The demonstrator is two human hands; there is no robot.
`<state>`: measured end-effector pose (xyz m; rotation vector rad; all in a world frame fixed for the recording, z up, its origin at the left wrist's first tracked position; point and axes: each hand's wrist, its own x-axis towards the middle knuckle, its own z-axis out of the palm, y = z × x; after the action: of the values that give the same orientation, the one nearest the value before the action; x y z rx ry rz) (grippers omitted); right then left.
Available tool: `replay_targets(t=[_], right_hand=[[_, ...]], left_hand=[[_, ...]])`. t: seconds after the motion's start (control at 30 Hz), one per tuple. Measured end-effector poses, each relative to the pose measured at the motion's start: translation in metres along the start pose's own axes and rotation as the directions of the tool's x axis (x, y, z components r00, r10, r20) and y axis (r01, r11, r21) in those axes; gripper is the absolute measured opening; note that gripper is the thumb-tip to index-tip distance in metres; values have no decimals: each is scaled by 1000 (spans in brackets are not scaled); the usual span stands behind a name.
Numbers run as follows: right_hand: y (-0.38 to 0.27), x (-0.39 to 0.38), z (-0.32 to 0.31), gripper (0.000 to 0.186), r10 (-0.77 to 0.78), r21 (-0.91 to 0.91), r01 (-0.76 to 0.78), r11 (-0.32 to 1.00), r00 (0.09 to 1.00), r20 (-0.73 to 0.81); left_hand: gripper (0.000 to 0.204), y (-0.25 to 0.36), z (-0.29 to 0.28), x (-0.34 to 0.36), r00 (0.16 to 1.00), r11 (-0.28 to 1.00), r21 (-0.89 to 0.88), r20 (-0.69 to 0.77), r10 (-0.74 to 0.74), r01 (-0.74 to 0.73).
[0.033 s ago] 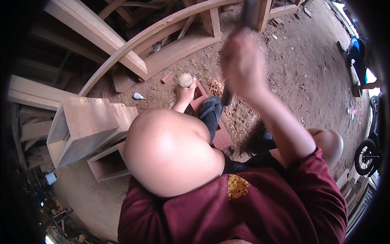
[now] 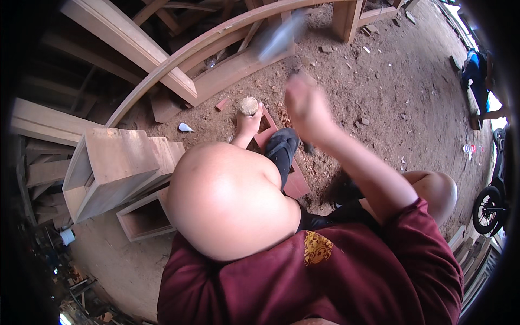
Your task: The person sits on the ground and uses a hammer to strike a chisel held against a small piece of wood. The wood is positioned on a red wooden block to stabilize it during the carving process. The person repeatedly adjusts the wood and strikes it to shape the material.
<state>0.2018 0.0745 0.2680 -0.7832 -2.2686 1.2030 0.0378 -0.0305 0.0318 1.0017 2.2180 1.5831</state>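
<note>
My left hand [image 2: 248, 125] is closed around a chisel [image 2: 248, 105]. Its round, pale wooden handle end faces up, and its blade is hidden below. A reddish wooden board [image 2: 296, 183] lies on the ground under my sandalled foot [image 2: 282, 143], next to that hand. My right hand [image 2: 309, 108], smeared by motion, grips a hammer [image 2: 281, 38] raised to the right of the chisel. The hammer's grey metal head is a blur in front of the curved wooden frame. My bent left knee hides most of my left forearm.
Wood chips [image 2: 317, 179] litter the dirt around the board. A small white bottle [image 2: 185, 128] lies left of the chisel. Curved wooden framing [image 2: 216, 40] spans the far side, and wooden box pieces [image 2: 122, 162] stand at left. A person [image 2: 476, 76] and a small bike [image 2: 490, 208] are at far right.
My right hand has moved left and slightly nearer, and the hammer's head has swung left into view. My left hand and the chisel stay almost still.
</note>
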Motion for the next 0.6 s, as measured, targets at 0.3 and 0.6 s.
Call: replay_targets(t=[0.3,0.6], right_hand=[[-60,28,-33,51,-25,76,9,997,976,217],[38,-15,38,38,197,-343,-77,936,922,332]], left_hand=[[14,-2,-1,3,985,984,61,63,162,-166],[19,-8,-13,19,991,995,-97,130,36,-23]])
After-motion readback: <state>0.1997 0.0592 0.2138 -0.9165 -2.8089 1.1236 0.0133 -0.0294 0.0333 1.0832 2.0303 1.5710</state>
